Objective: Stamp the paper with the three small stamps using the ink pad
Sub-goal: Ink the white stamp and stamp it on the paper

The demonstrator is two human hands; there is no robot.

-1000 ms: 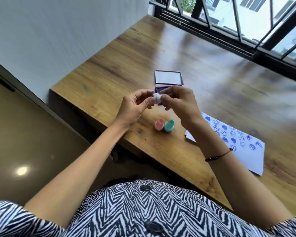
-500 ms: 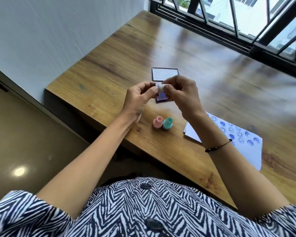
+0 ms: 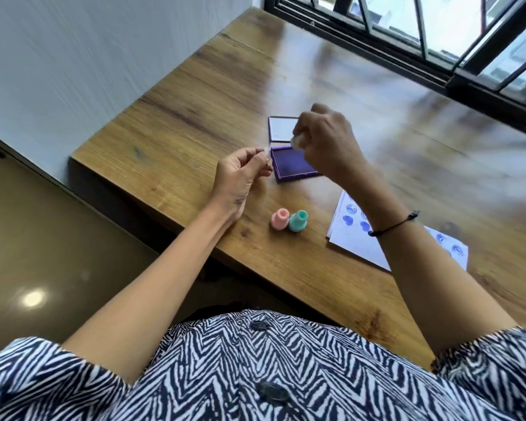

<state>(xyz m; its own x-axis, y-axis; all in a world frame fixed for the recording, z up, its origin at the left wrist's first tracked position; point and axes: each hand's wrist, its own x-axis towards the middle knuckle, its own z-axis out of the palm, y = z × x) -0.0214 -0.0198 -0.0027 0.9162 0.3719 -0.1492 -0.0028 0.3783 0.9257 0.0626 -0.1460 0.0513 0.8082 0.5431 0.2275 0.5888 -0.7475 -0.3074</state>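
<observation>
My right hand [image 3: 327,141] grips a small white stamp [image 3: 296,142] just above the open purple ink pad [image 3: 292,165]. My left hand [image 3: 240,177] hovers left of the pad, pinching a small clear cap [image 3: 267,153] between thumb and fingertips. A pink stamp [image 3: 280,219] and a teal stamp [image 3: 298,220] stand upright side by side near the table's front edge. The white paper [image 3: 356,238], covered with several blue prints, lies to the right, partly hidden under my right forearm.
The ink pad's open lid [image 3: 283,129] lies flat behind the pad. The wooden table [image 3: 213,86] ends at a wall on the left and a black window frame [image 3: 407,53] at the back. Floor lies below the table's front-left edge.
My hands held the white stamp together, then pulled apart: the right hand carried the stamp over the ink pad and the left came away with the cap.
</observation>
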